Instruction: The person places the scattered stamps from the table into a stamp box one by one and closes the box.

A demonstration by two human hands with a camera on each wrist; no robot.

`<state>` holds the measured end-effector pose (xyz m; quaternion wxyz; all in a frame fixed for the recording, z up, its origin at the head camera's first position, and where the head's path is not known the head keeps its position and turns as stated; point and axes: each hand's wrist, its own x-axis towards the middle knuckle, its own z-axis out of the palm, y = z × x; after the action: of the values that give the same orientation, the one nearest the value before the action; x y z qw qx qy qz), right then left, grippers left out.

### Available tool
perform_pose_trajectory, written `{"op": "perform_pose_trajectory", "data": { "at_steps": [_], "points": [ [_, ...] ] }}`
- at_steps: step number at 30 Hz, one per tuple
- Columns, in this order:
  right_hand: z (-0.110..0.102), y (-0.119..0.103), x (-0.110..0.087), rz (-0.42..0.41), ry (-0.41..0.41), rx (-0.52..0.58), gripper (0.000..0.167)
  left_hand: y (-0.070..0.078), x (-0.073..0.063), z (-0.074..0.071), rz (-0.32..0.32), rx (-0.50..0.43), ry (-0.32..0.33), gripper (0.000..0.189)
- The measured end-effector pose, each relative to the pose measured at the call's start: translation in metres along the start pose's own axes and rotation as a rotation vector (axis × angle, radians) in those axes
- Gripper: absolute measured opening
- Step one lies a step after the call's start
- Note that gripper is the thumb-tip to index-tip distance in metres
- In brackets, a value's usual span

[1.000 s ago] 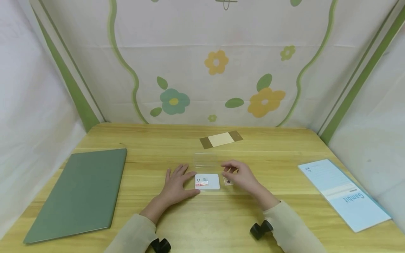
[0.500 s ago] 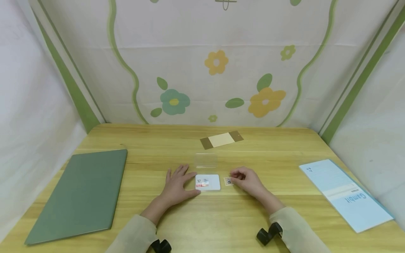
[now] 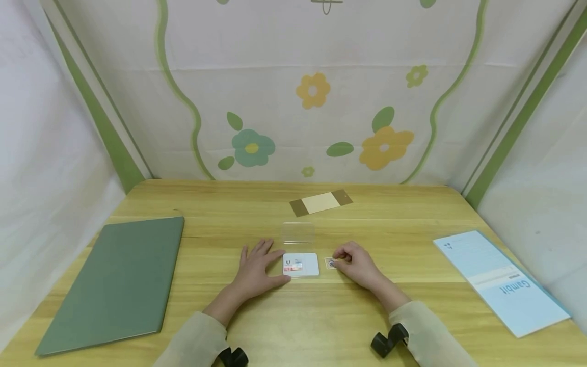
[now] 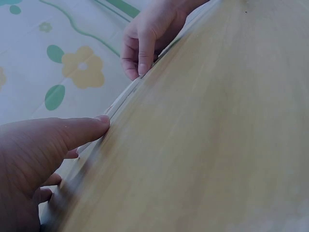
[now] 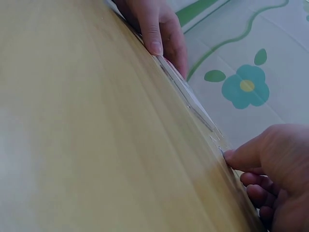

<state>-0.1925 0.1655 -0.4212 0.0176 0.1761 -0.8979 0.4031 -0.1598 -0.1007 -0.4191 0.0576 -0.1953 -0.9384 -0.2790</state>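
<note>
Small printed square (image 3: 328,263) lies flat on the table (image 3: 302,316), its right edge under the thumb and curled fingers of the right hand (image 3: 359,264); whether they pinch it cannot be told. Fingers spread, the left hand (image 3: 256,270) touches the left edge of the white card (image 3: 309,264), a narrow gap from the square. Wide stretches of wood separate the hands from the green folder (image 3: 116,285) and blue notebook (image 3: 500,283).

Wood-grain table (image 3: 302,326). Green folder (image 3: 116,285) on left, pale-blue Gambit pad (image 3: 502,283) on right. Brown-and-cream strip (image 3: 321,203) far centre, slightly angled. Nearer: clear plastic (image 3: 298,233), white card (image 3: 312,264) at its near part, small square piece (image 3: 328,263) just right.
</note>
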Motion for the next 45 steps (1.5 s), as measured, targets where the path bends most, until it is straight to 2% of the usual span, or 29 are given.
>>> {"op": "perform_pose_trajectory", "data": {
  "at_steps": [10,17,24,33,40,45],
  "points": [
    [0.001,0.000,0.000,-0.002,-0.004,-0.009,0.013,-0.002,0.001,0.002,-0.007,-0.002,-0.007,0.062],
    [0.002,0.000,0.000,0.001,0.004,0.048,0.017,-0.001,0.001,0.002,-0.010,-0.001,-0.010,0.062],
    [0.002,0.000,0.000,-0.031,-0.018,0.081,0.023,-0.001,0.000,0.001,-0.007,0.002,-0.009,0.062],
    [0.001,-0.005,0.000,0.010,0.013,0.084,0.014,0.000,0.001,0.001,-0.006,-0.003,-0.011,0.061],
    [0.001,-0.009,0.003,0.093,0.038,0.180,0.015,0.000,0.001,0.001,-0.009,-0.002,-0.010,0.061],
    [0.004,-0.017,0.007,0.115,0.074,0.255,0.015,0.001,0.000,0.000,-0.009,0.001,-0.010,0.061]
  ]
}}
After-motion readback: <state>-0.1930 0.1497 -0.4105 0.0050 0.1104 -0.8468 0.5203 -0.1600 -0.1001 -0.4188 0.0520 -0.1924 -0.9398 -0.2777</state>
